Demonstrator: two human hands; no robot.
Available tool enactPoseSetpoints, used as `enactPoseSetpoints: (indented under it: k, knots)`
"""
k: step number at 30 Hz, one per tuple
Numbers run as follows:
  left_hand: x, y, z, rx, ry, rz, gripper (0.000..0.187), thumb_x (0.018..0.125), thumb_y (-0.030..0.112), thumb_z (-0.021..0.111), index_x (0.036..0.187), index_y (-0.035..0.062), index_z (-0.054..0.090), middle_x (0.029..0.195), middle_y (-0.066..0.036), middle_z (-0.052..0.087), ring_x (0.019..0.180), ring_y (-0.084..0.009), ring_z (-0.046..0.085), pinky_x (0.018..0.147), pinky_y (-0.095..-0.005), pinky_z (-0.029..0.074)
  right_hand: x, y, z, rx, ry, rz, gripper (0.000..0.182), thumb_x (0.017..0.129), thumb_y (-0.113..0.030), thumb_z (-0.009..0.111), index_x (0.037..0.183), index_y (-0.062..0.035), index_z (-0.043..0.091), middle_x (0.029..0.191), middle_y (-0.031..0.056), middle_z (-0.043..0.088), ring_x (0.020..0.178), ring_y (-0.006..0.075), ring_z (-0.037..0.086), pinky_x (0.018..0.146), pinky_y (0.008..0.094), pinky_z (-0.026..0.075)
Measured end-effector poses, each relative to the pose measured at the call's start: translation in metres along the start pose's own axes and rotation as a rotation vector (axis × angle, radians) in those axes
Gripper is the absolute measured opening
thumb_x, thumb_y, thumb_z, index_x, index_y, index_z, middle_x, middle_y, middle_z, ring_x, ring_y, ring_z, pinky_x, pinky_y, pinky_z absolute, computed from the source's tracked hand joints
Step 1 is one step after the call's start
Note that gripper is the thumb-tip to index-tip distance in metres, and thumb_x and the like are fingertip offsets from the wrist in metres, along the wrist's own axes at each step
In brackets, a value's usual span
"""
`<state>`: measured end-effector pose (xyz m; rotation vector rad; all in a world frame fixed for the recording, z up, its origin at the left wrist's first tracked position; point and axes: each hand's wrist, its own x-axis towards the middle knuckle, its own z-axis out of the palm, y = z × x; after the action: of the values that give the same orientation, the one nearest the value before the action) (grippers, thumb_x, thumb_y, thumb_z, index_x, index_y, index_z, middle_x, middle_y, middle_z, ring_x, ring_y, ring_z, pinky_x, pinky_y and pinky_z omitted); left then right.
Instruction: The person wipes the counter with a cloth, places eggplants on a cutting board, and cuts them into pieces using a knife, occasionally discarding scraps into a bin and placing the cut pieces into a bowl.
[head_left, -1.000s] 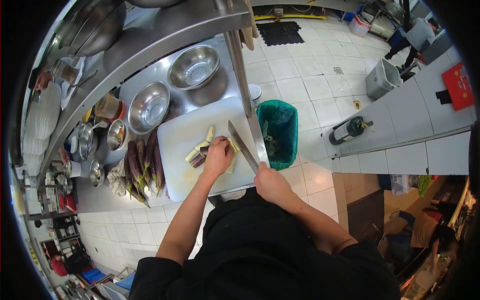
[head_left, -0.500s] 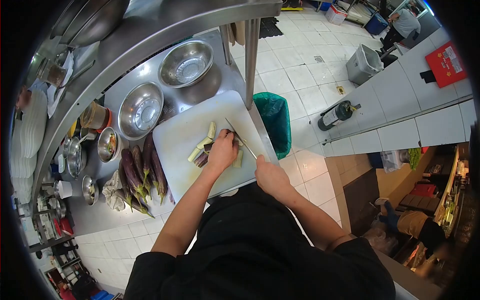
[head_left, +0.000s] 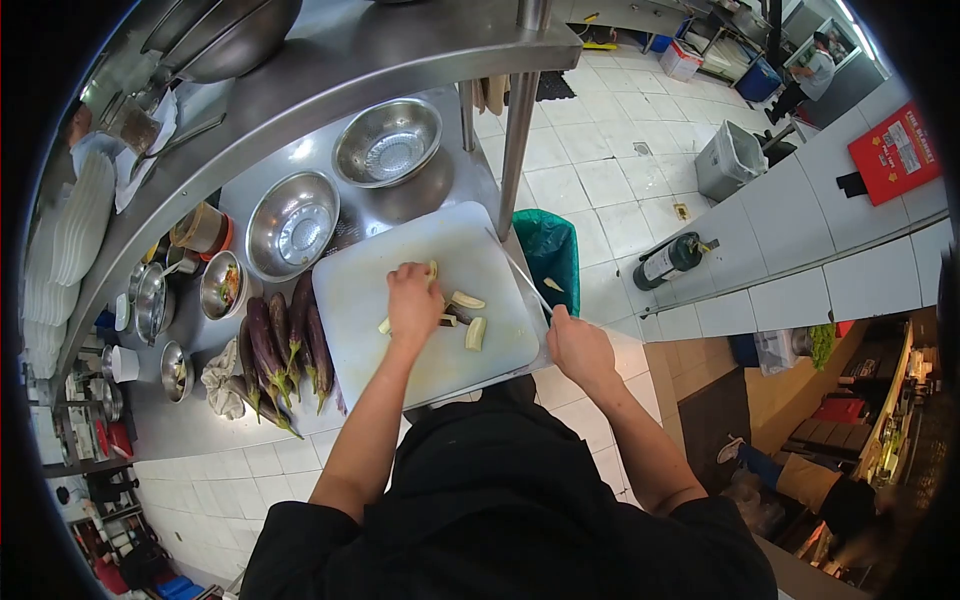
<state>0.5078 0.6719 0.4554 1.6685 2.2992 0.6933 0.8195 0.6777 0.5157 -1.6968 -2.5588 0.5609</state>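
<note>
On the white cutting board (head_left: 470, 375) lie cut pieces of eggplant (head_left: 475, 333), pale inside with dark purple skin. My left hand (head_left: 413, 305) is closed over some of these pieces, which partly show around its fingers. My right hand (head_left: 580, 348) grips a knife (head_left: 518, 265) by its handle, the blade slanting over the board's right edge. Whole purple eggplants (head_left: 268, 340) lie side by side just left of the board.
Two steel bowls (head_left: 292, 225) stand behind the board. A green-lined bin (head_left: 562, 245) is at the right, with a pale scrap (head_left: 552, 284) at it. A steel shelf (head_left: 400, 55) with its post (head_left: 518, 140) overhangs the table. Other people are farther off.
My right hand and the knife have moved right, away from the pieces. My left hand has shifted left and up the board. A pale scrap now shows at the bin.
</note>
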Motion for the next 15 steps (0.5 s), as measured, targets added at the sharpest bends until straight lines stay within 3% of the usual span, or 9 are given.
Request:
enactPoseSetpoints:
  k: [1, 3, 4, 7, 9, 13, 15]
  knots:
    - [0.008, -0.012, 0.0, 0.002, 0.0, -0.002, 0.032, 0.093, 0.016, 0.076, 0.12, -0.0007, 0.078, 0.134, -0.02, 0.07, 0.134, -0.0404, 0.059, 0.112, -0.0474, 0.051, 0.0, 0.0, 0.0, 0.044, 0.0, -0.051, 0.017, 0.1, -0.016, 0.058, 0.108, -0.0003, 0.056, 0.088, 0.0258, 0.076, 0.078, 0.0471, 0.076, 0.07, 0.0593, 0.061]
    - [0.026, -0.026, -0.002, -0.323, -0.313, -0.203, 0.027, 0.088, 0.007, 0.079, 0.114, -0.0011, 0.08, 0.126, -0.02, 0.074, 0.129, -0.0372, 0.065, 0.111, -0.0449, 0.052, 0.001, -0.002, -0.004, 0.086, -0.002, -0.103, 0.017, 0.1, -0.016, 0.057, 0.107, -0.0002, 0.057, 0.088, 0.0261, 0.076, 0.077, 0.0476, 0.076, 0.071, 0.0598, 0.061]
    - [0.03, -0.022, -0.001, -0.325, -0.31, -0.204, 0.027, 0.088, 0.007, 0.079, 0.114, -0.0011, 0.08, 0.126, -0.02, 0.074, 0.129, -0.0372, 0.065, 0.111, -0.0449, 0.052, 0.004, -0.005, -0.009, 0.086, -0.037, -0.109, 0.017, 0.101, -0.016, 0.057, 0.107, -0.0002, 0.057, 0.087, 0.0261, 0.076, 0.078, 0.0477, 0.076, 0.071, 0.0603, 0.061]
    - [0.039, -0.013, 0.007, -0.245, -0.299, -0.074, 0.028, 0.09, 0.005, 0.077, 0.118, 0.0012, 0.08, 0.121, -0.019, 0.077, 0.125, -0.034, 0.069, 0.11, -0.0425, 0.054, 0.017, -0.001, -0.016, 0.055, -0.08, -0.139, 0.017, 0.101, -0.016, 0.058, 0.106, -0.0003, 0.057, 0.085, 0.0261, 0.075, 0.08, 0.0477, 0.076, 0.072, 0.061, 0.061]
    - [0.045, -0.014, 0.016, -0.197, -0.287, 0.235, 0.029, 0.092, 0.0, 0.073, 0.12, 0.0038, 0.081, 0.126, -0.016, 0.075, 0.125, -0.0344, 0.069, 0.108, -0.042, 0.056, 0.026, 0.008, -0.022, 0.019, -0.092, -0.163, 0.017, 0.101, -0.017, 0.059, 0.106, -0.0004, 0.057, 0.084, 0.0261, 0.075, 0.08, 0.0477, 0.076, 0.073, 0.0611, 0.061]
    - [0.058, -0.022, 0.02, -0.238, -0.302, 0.374, 0.03, 0.093, -0.002, 0.07, 0.119, 0.007, 0.082, 0.126, -0.012, 0.076, 0.121, -0.0361, 0.068, 0.109, -0.0442, 0.056, 0.043, 0.031, -0.056, -0.072, -0.143, -0.266, 0.021, 0.105, -0.023, 0.059, 0.107, -0.0024, 0.059, 0.082, 0.0245, 0.074, 0.079, 0.0471, 0.075, 0.071, 0.0617, 0.058]
    - [0.066, -0.025, 0.012, -0.311, -0.474, 0.375, 0.031, 0.091, -0.005, 0.073, 0.119, 0.0055, 0.081, 0.125, -0.011, 0.076, 0.118, -0.0331, 0.07, 0.106, -0.0424, 0.057, 0.049, 0.042, -0.071, -0.076, -0.141, -0.338, 0.027, 0.111, -0.033, 0.058, 0.11, -0.0063, 0.061, 0.08, 0.0219, 0.073, 0.077, 0.046, 0.073, 0.069, 0.0618, 0.056]
